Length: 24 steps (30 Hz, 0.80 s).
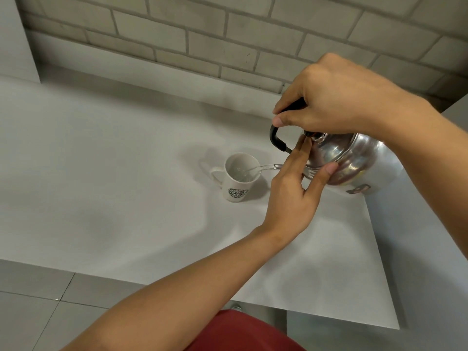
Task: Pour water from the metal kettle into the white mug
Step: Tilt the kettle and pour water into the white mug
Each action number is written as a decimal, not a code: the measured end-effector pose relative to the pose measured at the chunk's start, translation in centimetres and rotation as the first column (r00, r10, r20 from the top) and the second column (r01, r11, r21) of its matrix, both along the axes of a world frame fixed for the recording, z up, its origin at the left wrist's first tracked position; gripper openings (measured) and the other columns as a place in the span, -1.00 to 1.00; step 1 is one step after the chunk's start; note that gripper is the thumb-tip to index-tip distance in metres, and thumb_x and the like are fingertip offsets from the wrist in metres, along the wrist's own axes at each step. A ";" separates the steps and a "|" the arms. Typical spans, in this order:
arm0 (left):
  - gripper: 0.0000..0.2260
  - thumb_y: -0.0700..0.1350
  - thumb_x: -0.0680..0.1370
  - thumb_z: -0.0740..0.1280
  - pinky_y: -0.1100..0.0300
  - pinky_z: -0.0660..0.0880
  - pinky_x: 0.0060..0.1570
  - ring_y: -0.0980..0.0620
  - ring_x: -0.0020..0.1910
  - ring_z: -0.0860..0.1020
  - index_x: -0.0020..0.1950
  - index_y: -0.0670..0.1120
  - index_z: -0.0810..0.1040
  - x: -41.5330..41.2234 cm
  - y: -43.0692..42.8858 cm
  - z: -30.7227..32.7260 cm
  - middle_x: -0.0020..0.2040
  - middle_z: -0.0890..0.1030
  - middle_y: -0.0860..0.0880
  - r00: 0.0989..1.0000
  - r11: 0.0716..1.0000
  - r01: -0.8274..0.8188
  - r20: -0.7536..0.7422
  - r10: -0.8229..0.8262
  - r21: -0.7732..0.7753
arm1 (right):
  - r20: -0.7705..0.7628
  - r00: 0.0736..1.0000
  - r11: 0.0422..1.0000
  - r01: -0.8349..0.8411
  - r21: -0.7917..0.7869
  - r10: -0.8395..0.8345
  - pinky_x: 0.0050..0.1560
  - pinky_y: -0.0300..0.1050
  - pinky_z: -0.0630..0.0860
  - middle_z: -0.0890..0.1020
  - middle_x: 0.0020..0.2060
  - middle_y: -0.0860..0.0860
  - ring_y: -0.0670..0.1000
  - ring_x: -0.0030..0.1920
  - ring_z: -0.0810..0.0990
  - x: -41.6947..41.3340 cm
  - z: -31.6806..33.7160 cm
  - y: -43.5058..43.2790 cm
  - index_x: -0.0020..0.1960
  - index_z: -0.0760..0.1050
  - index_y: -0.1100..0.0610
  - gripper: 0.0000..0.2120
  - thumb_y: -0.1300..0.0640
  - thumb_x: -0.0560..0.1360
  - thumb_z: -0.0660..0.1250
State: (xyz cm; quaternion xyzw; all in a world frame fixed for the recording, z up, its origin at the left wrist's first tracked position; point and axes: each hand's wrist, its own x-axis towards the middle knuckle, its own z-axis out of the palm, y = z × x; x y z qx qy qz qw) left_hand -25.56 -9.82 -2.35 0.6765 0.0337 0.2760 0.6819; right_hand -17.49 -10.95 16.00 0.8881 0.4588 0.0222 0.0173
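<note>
Left hand (291,196) hides most of the kettle's spout (276,166).

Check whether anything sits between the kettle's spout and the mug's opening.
Nothing visible does. The metal kettle is tilted, and water from its spout arcs straight into the white mug. The left hand steadies the lid beside the stream, not across it.

white table (126,198), white mug (236,184) upright on it

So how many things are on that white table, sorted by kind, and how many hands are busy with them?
Metal kettle: 1, tilted, pouring
White mug: 1, standing on the table
Hands: 2, right hand on the black handle, left hand against the kettle's lid
Total: 2 objects, 2 hands
</note>
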 end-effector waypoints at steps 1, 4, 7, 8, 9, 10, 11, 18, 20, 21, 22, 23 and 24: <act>-0.48 0.09 0.67 0.35 -0.07 0.53 0.37 0.18 0.52 0.43 0.61 0.04 0.34 0.0 0.0 0.0 0.56 0.46 0.11 1.000 1.000 0.002 0.001 -0.002 -0.005 | 0.004 1.000 1.000 -0.001 -0.001 0.001 -0.09 0.16 0.66 0.76 -0.15 -0.06 0.16 -0.05 0.68 0.0 0.0 0.0 0.09 0.75 -0.12 -0.77 -0.18 0.53 0.45; -0.48 0.09 0.67 0.34 -0.08 0.52 0.38 0.17 0.53 0.42 0.61 0.03 0.34 0.1 0.1 0.0 0.56 0.46 0.09 1.000 1.000 0.008 0.006 -0.008 -0.008 | 0.011 1.000 1.000 0.002 -0.002 -0.002 -0.10 0.15 0.65 0.75 -0.15 -0.07 0.15 -0.04 0.68 0.0 0.0 0.1 0.09 0.74 -0.12 -0.77 -0.18 0.53 0.45; -0.48 0.09 0.68 0.34 -0.07 0.51 0.38 0.16 0.52 0.43 0.61 0.04 0.34 0.1 0.2 0.0 0.56 0.46 0.10 1.000 1.000 0.001 0.005 -0.001 0.001 | 0.018 1.000 1.000 0.001 -0.001 -0.001 -0.10 0.15 0.65 0.76 -0.12 -0.06 0.16 -0.02 0.68 0.2 0.0 0.1 0.10 0.74 -0.13 -0.77 -0.19 0.53 0.45; -0.48 0.09 0.68 0.34 -0.07 0.51 0.38 0.16 0.52 0.43 0.61 0.04 0.34 0.1 0.2 0.0 0.56 0.46 0.10 1.000 1.000 0.001 0.005 -0.001 -0.001 | 0.020 1.000 1.000 -0.002 -0.001 0.002 -0.09 0.15 0.65 0.76 -0.12 -0.06 0.16 -0.01 0.68 0.3 -0.1 0.1 0.10 0.74 -0.13 -0.77 -0.20 0.53 0.45; -0.48 0.09 0.67 0.34 -0.08 0.51 0.38 0.16 0.53 0.43 0.61 0.05 0.34 0.0 0.3 0.0 0.56 0.45 0.10 1.000 1.000 0.004 0.003 -0.004 -0.004 | 0.019 1.000 1.000 -0.006 -0.001 0.006 -0.09 0.15 0.65 0.76 -0.11 -0.05 0.16 0.00 0.68 0.4 -0.1 0.2 0.10 0.74 -0.13 -0.76 -0.20 0.53 0.45; -0.48 0.10 0.67 0.34 -0.08 0.51 0.39 0.16 0.53 0.42 0.61 0.06 0.34 0.0 0.3 0.0 0.57 0.45 0.11 1.000 1.000 0.007 0.001 -0.007 -0.009 | 0.019 1.000 1.000 -0.010 0.000 0.010 -0.07 0.16 0.65 0.77 -0.10 -0.05 0.16 0.01 0.68 0.4 -0.1 0.2 0.10 0.74 -0.12 -0.76 -0.20 0.53 0.45; -0.48 0.10 0.67 0.34 -0.08 0.51 0.39 0.15 0.54 0.42 0.61 0.06 0.34 0.0 0.3 0.0 0.57 0.45 0.11 1.000 1.000 0.011 -0.002 -0.011 -0.012 | 0.021 1.000 1.000 -0.016 0.002 0.016 -0.07 0.16 0.65 0.77 -0.10 -0.05 0.16 0.01 0.68 0.5 -0.1 0.2 0.10 0.74 -0.12 -0.76 -0.19 0.53 0.45; -0.50 0.06 0.68 0.34 0.15 0.45 0.42 0.16 0.52 0.44 0.60 0.02 0.34 -0.1 0.9 -0.3 0.56 0.46 0.09 1.000 0.996 0.010 -0.002 -0.010 0.092 | 0.008 0.999 0.997 -0.043 0.056 0.043 -0.01 0.17 0.65 0.79 -0.09 -0.02 0.12 -0.01 0.71 1.0 -0.7 -0.8 0.10 0.75 -0.10 -0.77 -0.17 0.55 0.44; -0.49 0.03 0.69 0.35 0.33 0.35 0.46 0.15 0.56 0.40 0.61 -0.03 0.34 -0.3 1.2 -0.4 0.58 0.44 0.04 1.000 0.990 0.015 -0.008 -0.014 0.143 | 0.006 0.998 0.993 -0.064 0.102 0.064 0.03 0.13 0.64 0.80 -0.09 0.00 0.10 -0.01 0.72 1.1 -1.1 -1.4 0.10 0.76 -0.07 -0.77 -0.14 0.55 0.44; -0.49 0.02 0.69 0.35 0.39 0.31 0.46 0.13 0.57 0.38 0.61 -0.05 0.34 -0.4 1.3 -0.4 0.58 0.43 0.01 1.000 0.985 0.019 -0.013 -0.017 0.171 | 0.011 0.997 0.988 -0.076 0.131 0.075 0.05 0.06 0.62 0.80 -0.06 0.01 0.06 -0.01 0.72 1.2 -1.3 -1.7 0.11 0.76 -0.05 -0.76 -0.13 0.55 0.44; -0.49 0.02 0.69 0.35 0.41 0.30 0.45 0.11 0.57 0.38 0.61 -0.06 0.33 -0.5 1.5 -0.4 0.59 0.43 0.00 1.000 0.980 0.028 -0.019 -0.025 0.198 | 0.015 0.997 0.983 -0.083 0.166 0.082 0.06 -0.06 0.59 0.80 -0.03 0.01 0.00 -0.01 0.70 1.3 -1.6 -2.1 0.12 0.76 -0.02 -0.75 -0.12 0.55 0.45; -0.48 0.02 0.69 0.34 0.39 0.30 0.47 0.09 0.59 0.36 0.62 -0.06 0.33 -0.6 1.6 -0.4 0.60 0.41 -0.02 0.999 0.974 0.046 -0.032 -0.040 0.223 | 0.016 0.996 0.976 -0.085 0.200 0.083 0.05 -0.19 0.52 0.80 0.01 0.00 -0.08 -0.02 0.67 1.3 -1.9 -2.5 0.14 0.76 0.01 -0.73 -0.11 0.55 0.45; -0.48 0.02 0.69 0.34 0.34 0.29 0.50 0.07 0.61 0.34 0.63 -0.06 0.32 -0.7 1.8 -0.4 0.62 0.38 -0.04 0.997 0.966 0.070 -0.055 -0.059 0.249 | 0.015 0.997 0.971 -0.080 0.226 0.078 0.02 -0.33 0.44 0.79 0.04 0.00 -0.13 -0.02 0.62 1.4 -2.3 -2.9 0.15 0.76 0.03 -0.72 -0.10 0.56 0.46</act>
